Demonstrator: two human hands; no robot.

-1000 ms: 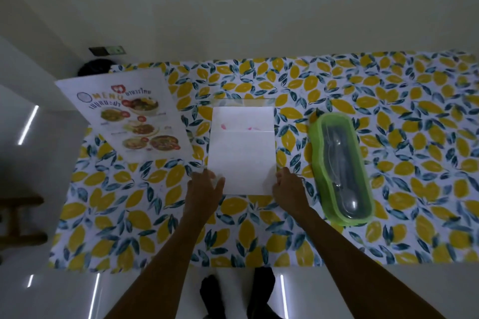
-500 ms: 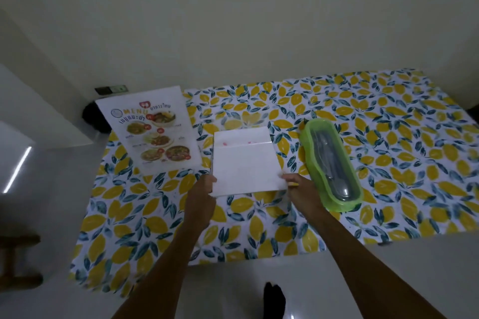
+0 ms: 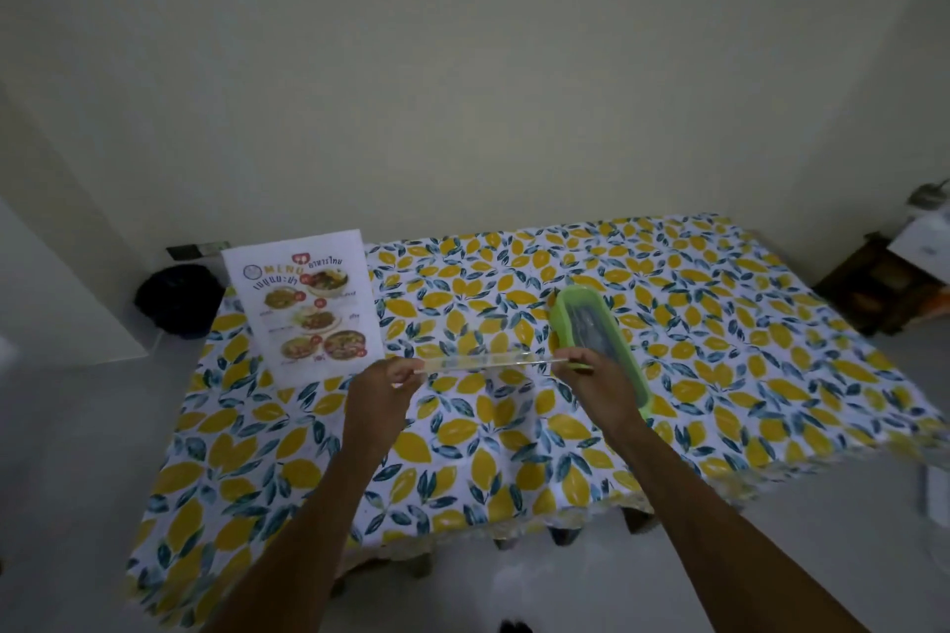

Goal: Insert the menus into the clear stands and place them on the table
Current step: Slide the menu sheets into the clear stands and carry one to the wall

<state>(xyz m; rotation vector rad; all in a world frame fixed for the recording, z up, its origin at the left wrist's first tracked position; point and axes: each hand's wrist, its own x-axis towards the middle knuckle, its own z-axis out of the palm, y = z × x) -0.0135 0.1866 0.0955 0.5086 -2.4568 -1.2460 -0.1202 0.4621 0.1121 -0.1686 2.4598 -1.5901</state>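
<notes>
I hold a clear stand (image 3: 483, 359) with a white menu sheet inside it, lifted off the table and tilted so that I see it nearly edge-on. My left hand (image 3: 383, 388) grips its left end and my right hand (image 3: 591, 373) grips its right end. A second menu stand (image 3: 306, 306), showing a printed menu with food photos, stands upright at the table's far left. The table (image 3: 719, 365) wears a lemon-print cloth.
A green cutlery box (image 3: 599, 339) with a clear lid lies just right of my right hand. A dark round object (image 3: 177, 301) sits on the floor beyond the left corner. A dark cabinet (image 3: 884, 288) stands at the far right. The wall runs behind the table.
The stand with the white sheet lay flat on the cloth; both hands have lifted its near edge and tipped it up to nearly edge-on. My head has moved back and up.
</notes>
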